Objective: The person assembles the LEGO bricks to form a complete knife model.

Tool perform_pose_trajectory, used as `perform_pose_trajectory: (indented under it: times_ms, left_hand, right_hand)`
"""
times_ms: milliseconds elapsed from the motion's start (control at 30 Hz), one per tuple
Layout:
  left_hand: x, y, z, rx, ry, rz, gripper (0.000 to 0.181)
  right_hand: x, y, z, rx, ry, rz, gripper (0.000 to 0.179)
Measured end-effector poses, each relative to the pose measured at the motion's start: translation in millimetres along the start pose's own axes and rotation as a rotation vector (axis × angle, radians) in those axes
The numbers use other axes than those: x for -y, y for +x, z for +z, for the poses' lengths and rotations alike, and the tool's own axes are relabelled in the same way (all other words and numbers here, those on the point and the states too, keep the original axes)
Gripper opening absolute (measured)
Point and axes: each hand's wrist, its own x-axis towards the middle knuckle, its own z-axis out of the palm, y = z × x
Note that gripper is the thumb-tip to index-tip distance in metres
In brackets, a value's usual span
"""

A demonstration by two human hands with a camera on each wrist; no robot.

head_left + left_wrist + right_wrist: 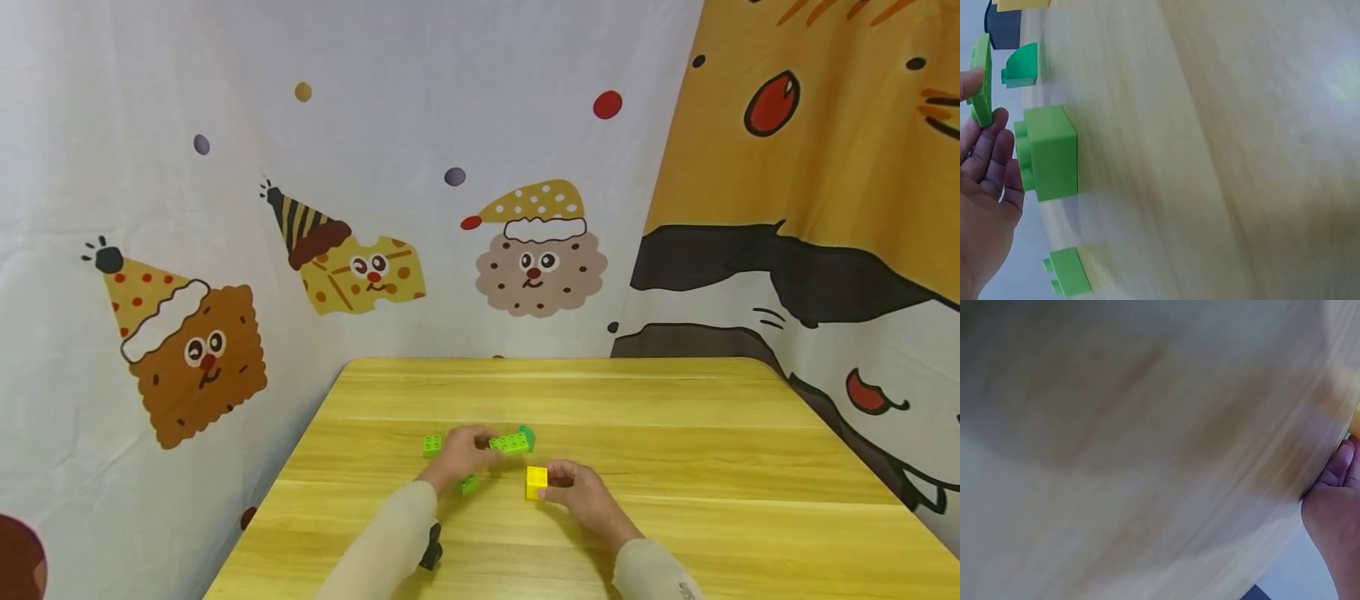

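Note:
Between the thumb and fingers of my left hand (459, 454) is a flat light green studded toy brick (510, 443), held above the table in the left wrist view. A darker green curved brick (1022, 65) stands just beyond it. My right hand (585, 493) pinches a yellow brick (536, 483) at its right side, on or close to the tabletop. In the right wrist view only an edge of the yellow brick (1355, 424) shows past the fingers. Two more light green bricks lie around my left hand: one brick (432, 445) to its left, another brick (468, 484) nearer me.
The wooden table (675, 417) has rounded far corners. Behind it hangs a white cloth (420, 100) printed with cartoon snacks, with an orange and black print at the right. A small black object (431, 548) sits against my left sleeve.

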Motion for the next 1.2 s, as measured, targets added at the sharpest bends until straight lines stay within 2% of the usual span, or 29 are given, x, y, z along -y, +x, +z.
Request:
perform_pose_trajectory:
  times_ms: [133, 333, 533, 867, 1200]
  left_hand:
    - [-1.4, -2.8, -4.7, 0.016, -0.022, 0.003, 0.038]
    - [-1.8, -4.9, -7.0, 0.037, 0.012, -0.003, 0.037]
    - [-4.2, -8.1, -7.4, 0.064, 0.009, 0.026, 0.035]
    - [-8.2, -10.1, -1.1, 0.103, 0.051, 0.054, 0.029]
    - [-10.9, -11.2, 7.0, 0.147, 0.021, 0.081, 0.025]
  right_hand:
    - [1.0, 0.1, -0.2, 0.003, 0.004, 0.001, 0.036]
    - [-0.9, 1.7, 0.7, -0.006, -0.011, -0.001, 0.039]
    - [-0.5, 1.6, 1.7, -0.008, -0.002, -0.004, 0.037]
    - [2.2, 0.2, 1.2, -0.025, -0.02, 0.037, 0.037]
    - [4.4, 0.8, 0.9, -0.017, -0.01, 0.048, 0.04]
